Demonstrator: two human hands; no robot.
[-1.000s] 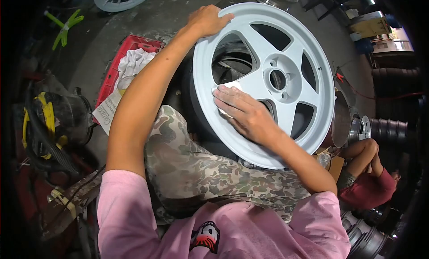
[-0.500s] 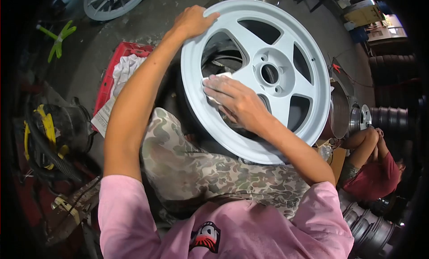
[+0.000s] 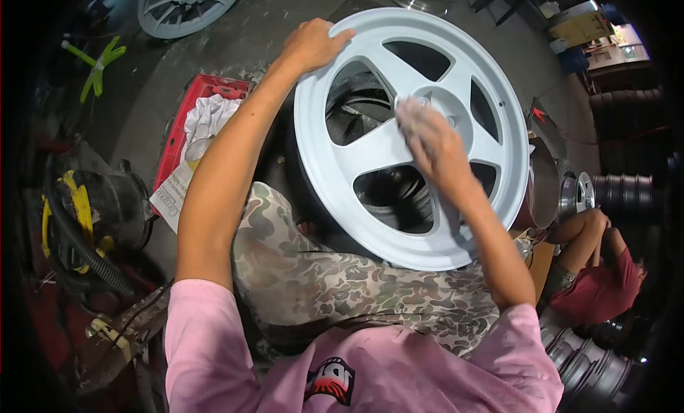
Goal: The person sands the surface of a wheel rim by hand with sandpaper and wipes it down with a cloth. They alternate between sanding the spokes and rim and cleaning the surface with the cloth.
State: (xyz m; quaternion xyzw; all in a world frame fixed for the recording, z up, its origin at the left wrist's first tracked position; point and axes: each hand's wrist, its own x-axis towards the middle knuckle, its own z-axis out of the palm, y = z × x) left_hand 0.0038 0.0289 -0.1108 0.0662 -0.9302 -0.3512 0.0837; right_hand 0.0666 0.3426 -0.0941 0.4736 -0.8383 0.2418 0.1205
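Note:
A pale grey-white car wheel rim (image 3: 370, 153) with broad spokes leans tilted in front of my lap. My left hand (image 3: 317, 46) grips its outer lip at the upper left, thumb over the front edge. Over the hub, my right hand (image 3: 436, 139) is smeared by motion, its dusty fingertips bent down at the inner end of a spoke. The small white folded sheet seen under these fingers earlier is mostly hidden now. Through the spoke openings, dark round shapes show behind the rim.
A red crate (image 3: 187, 110) with white cloths (image 3: 209, 121) and a printed paper (image 3: 173, 198) stands left. Beyond it are a black vacuum-like machine (image 3: 117, 206) and another wheel (image 3: 187, 7). A person in a red shirt (image 3: 602, 288) sits at right near stacked rims (image 3: 588, 367).
My right hand has moved up and right, from the left opening's outer edge to the hub. My left hand keeps its grip. The whole view has shifted slightly.

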